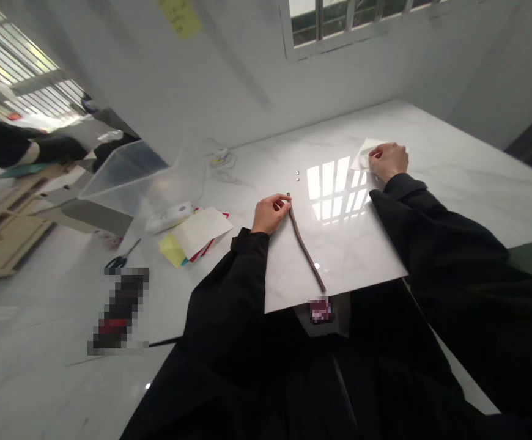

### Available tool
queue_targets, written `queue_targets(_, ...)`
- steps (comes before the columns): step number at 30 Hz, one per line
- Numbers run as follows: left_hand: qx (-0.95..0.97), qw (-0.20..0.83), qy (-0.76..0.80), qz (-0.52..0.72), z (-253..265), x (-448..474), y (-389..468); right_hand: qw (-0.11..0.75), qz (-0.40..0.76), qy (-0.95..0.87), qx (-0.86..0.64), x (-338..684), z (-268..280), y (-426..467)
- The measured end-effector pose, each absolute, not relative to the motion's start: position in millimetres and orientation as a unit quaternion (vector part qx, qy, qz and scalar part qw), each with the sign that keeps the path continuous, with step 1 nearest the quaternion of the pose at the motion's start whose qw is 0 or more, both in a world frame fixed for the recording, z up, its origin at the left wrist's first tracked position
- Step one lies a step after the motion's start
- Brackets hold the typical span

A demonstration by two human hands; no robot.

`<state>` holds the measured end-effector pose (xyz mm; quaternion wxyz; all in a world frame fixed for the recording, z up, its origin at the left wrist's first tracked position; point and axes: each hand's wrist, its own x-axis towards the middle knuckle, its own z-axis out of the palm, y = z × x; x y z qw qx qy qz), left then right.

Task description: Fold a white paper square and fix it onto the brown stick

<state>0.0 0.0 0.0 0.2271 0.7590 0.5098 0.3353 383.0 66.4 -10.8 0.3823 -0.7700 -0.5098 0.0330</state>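
A thin brown stick lies on the white marble-patterned table, its near end close to the front edge. My left hand is at its far end, with curled fingers closed on it near the tip. Farther back on the right, my right hand rests on a white tissue, fingers bunched together around part of it. That hand covers much of the tissue. Between the hands, two tiny shiny round pieces sit on the tabletop.
Left of my left hand are stacked papers with yellow sheets, and a white power strip. Scissors lie farther left, near a clear plastic bin. A small white device with a cable is by the wall. Another person's dark sleeve shows at far left.
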Motion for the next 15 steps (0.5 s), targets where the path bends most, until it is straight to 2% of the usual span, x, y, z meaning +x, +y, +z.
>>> queue_targets(3, 0.761, 0.225, 0.505, 0.339, 0, 0, 0, 0.418, 0.007, -0.522, -0.743, 381, 5, 64)
queue_targets(8, 0.757, 0.23, 0.503, 0.348, 1, 1, -2, 0.43, 0.011, -0.57, -0.7, 362, 37, 51)
queue_targets(12, 0.725, 0.222, 0.502, 0.415, 8, 4, -2, 0.545, 0.083, -0.577, -0.603, 335, 49, 49)
queue_targets(15, 0.678, 0.249, 0.489, 0.489, 12, 4, 2, 0.627, 0.228, -0.562, -0.489, 306, 52, 50)
